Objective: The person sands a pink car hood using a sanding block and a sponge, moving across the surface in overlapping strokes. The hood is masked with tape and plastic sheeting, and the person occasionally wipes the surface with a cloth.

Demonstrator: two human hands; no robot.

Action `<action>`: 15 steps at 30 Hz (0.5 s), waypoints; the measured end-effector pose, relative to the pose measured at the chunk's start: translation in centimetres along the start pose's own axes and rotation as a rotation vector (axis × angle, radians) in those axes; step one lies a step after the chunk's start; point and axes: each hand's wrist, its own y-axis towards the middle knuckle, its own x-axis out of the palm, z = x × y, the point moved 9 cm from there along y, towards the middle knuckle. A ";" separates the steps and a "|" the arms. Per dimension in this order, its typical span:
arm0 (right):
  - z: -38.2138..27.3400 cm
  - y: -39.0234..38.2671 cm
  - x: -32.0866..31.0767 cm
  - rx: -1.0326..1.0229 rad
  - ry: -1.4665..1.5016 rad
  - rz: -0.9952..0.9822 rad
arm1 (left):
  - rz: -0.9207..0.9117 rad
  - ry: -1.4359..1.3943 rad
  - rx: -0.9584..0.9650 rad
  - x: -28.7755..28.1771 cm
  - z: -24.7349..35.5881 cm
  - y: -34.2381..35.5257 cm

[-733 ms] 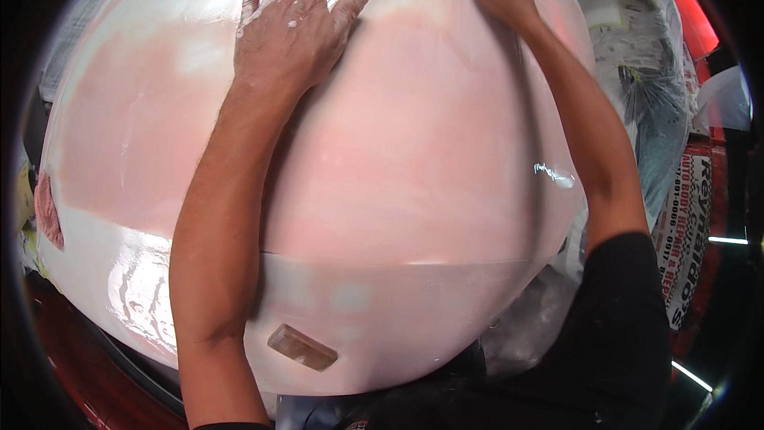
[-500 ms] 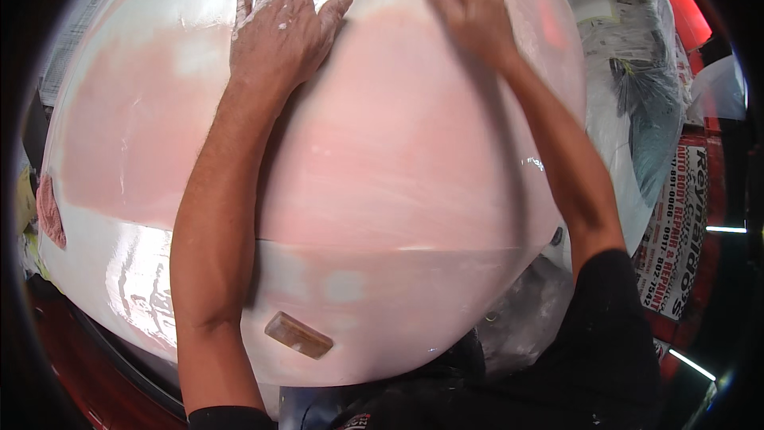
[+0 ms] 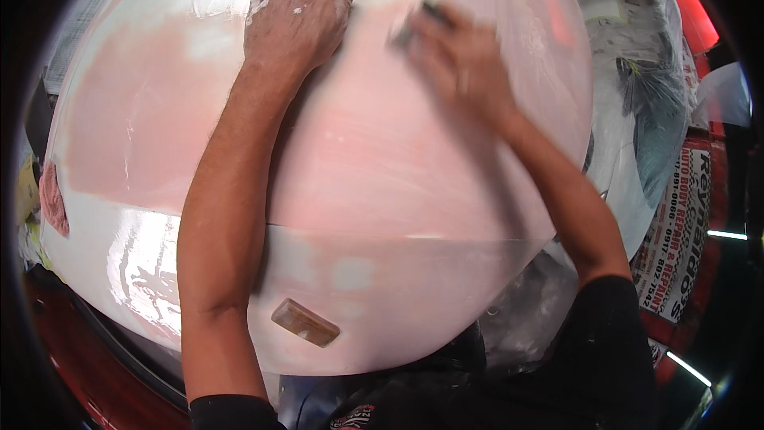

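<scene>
i see the left hand (image 3: 296, 24) flat on the pink panel (image 3: 382, 151), thumb out, holding nothing. below, a brown block (image 3: 305, 323) sits on the panel. the right hand (image 3: 465, 64) is now closer in and more left than before, blurry fingers holding a grey pad (image 3: 402, 35) up top, so the rub seems to reach the pink part.

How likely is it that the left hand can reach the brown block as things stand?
Probably yes, if the left arm draws back: the left hand appears to lie flat with nothing visible in it, and nothing covers the brown block on the pale panel beside that arm.
</scene>
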 end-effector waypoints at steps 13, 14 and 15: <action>4.9 3.0 0.1 0.286 0.001 0.044 | -0.050 0.063 0.023 1.3 0.2 1.0; 0.8 -0.2 -0.8 0.134 0.014 0.063 | 0.030 0.078 0.049 1.3 -0.5 1.2; -2.5 -3.8 -2.0 0.094 0.112 0.046 | 0.109 0.103 0.071 2.1 -1.8 1.2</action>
